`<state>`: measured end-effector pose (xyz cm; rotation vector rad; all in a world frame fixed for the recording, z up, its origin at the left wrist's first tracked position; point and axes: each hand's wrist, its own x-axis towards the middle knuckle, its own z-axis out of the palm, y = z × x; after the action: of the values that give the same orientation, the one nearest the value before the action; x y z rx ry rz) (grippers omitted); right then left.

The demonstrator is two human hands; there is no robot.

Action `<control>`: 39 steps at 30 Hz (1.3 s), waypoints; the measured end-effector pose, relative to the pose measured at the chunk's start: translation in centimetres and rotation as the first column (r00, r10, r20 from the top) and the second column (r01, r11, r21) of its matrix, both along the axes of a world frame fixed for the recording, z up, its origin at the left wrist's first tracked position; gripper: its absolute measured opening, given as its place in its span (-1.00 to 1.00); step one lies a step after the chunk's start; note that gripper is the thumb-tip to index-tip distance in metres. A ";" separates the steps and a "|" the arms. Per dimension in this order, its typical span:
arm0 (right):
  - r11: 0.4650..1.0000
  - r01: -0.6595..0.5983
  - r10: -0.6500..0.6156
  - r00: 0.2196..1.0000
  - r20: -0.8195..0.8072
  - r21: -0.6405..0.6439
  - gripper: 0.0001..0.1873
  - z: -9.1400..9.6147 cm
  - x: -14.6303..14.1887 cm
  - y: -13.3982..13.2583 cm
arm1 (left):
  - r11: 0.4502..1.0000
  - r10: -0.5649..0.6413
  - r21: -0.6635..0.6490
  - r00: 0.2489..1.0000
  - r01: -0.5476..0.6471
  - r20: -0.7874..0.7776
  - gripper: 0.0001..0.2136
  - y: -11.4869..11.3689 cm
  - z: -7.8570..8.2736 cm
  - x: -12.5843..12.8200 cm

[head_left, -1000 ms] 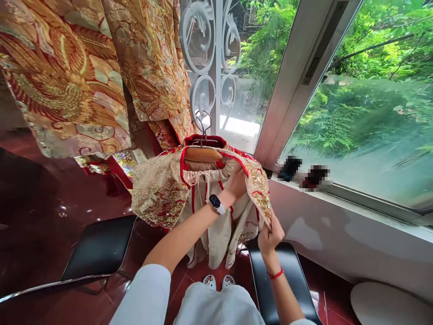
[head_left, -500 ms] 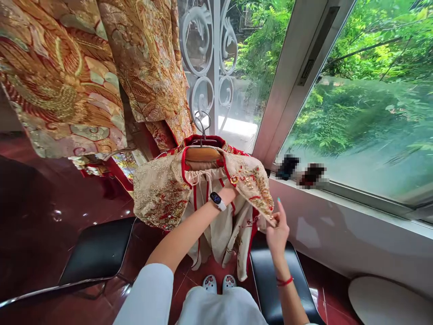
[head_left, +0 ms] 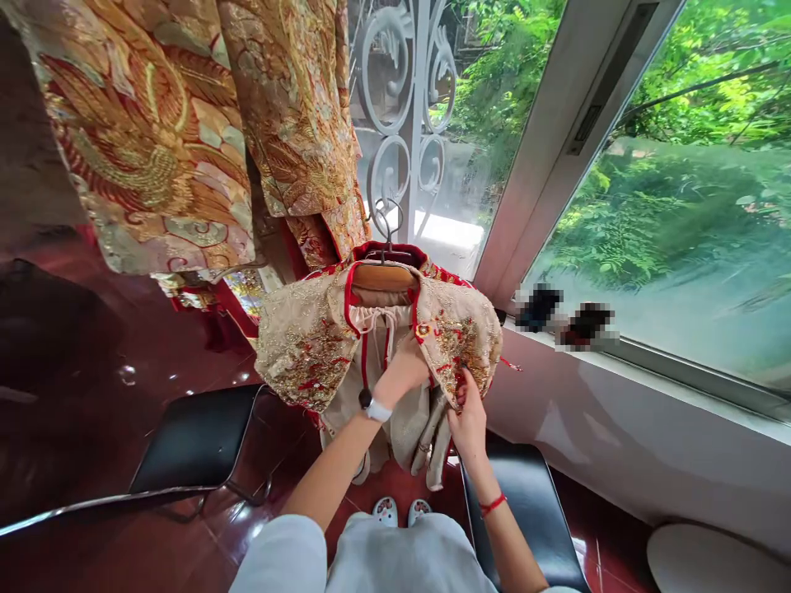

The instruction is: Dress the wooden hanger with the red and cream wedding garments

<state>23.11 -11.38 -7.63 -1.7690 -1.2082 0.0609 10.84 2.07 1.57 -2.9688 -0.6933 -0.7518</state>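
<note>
In front of me hangs a cream embroidered jacket (head_left: 302,338) with red trim and gold beading, on a hanger (head_left: 384,277) with a wooden bar and a metal hook. My left hand (head_left: 404,371), wearing a white-strapped watch (head_left: 374,406), reaches under the jacket's right-side front panel (head_left: 461,329); its fingers are hidden behind the cloth. On the outside, my right hand (head_left: 468,418), with a red string bracelet (head_left: 493,505) at the wrist, is closed on that panel's lower inner edge. A second red-collared garment (head_left: 426,262) hangs directly behind the jacket.
Large gold-and-red embroidered garments (head_left: 154,148) hang at upper left. Black-seated chairs stand left (head_left: 198,441) and right (head_left: 525,511). A white scrollwork grille (head_left: 414,123) and a window (head_left: 692,214) lie beyond. A pale rounded object (head_left: 710,560) is at lower right.
My right hand has moved left, from the panel's outer lower corner to its inner edge. My left arm has drawn back a little, and the view has shifted slightly left.
</note>
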 end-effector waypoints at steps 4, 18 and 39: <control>0.971 0.115 -0.149 0.977 0.151 0.209 -0.57 0.7 1.2 0.0 | 0.769 0.547 -0.040 0.625 -0.638 0.557 -0.73 -1.6 -3.4 -5.8; 0.929 -0.177 0.055 0.935 0.351 0.326 -0.73 14.6 4.0 8.4 | 0.710 0.703 -0.451 0.514 -0.540 0.492 -0.83 1.8 4.1 -14.7; 0.924 -0.328 0.294 0.938 0.185 0.197 -0.52 9.9 0.6 4.8 | 0.810 0.551 -0.497 0.690 -0.310 0.468 -0.81 -3.3 0.8 -12.0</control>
<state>23.70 -6.58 2.28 -1.3915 -1.5384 -0.0252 -1.13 -1.26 2.33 -2.6002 -1.6976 -1.6824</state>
